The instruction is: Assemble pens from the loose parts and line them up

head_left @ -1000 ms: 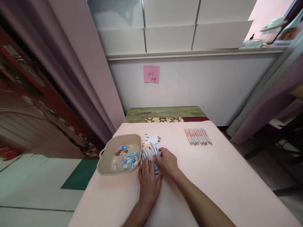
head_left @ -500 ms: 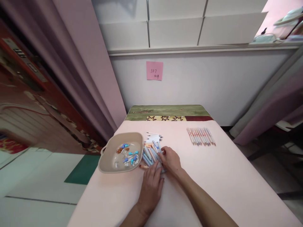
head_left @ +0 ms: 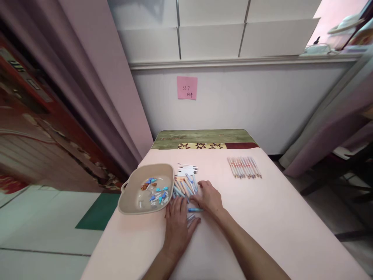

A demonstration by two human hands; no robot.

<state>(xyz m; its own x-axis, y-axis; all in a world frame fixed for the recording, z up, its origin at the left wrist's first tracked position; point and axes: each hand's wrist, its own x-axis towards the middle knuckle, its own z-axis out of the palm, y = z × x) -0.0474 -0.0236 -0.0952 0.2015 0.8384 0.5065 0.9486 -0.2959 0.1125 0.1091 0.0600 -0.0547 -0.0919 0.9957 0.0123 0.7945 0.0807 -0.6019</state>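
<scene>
A: Clock centred on the pile of pen barrels (head_left: 186, 188), pale blue and peach, lying crisscross on the pink cloth (head_left: 262, 229). Hands?

B: Left hand (head_left: 176, 217) at half past six: palm down, thumb apart, fingertips on the pile's near edge. Cannot tell what lies beneath. Right hand (head_left: 208, 198) near four: thumb and forefinger apart, curved along the pile's edge. No grip seen.

A: Strays?

B: Blue barrel (head_left: 194, 210) at five, lying crosswise, one end by the right hand. Clear-grey barrel (head_left: 190, 218) past it, close to the left thumb.

A: Main risk, then?

B: Rolling, I judge. Barrels look round; a sideways push from the right palm could send the blue one towards six. Squeezing from both sides might ride the top barrels over the others.

A: Towards twelve?

B: Thin white sticks (head_left: 187, 170), just beyond the pile. A shove that way could mix the two.

A: Nine?

B: Bin (head_left: 129, 198), close against the pile; contact unclear. A knock might jolt the small blue pieces (head_left: 153, 198) inside.

A: And the row of pens (head_left: 244, 168)?

B: Between two and three, well apart. Least exposed, unless the right forearm swings wide.
</scene>
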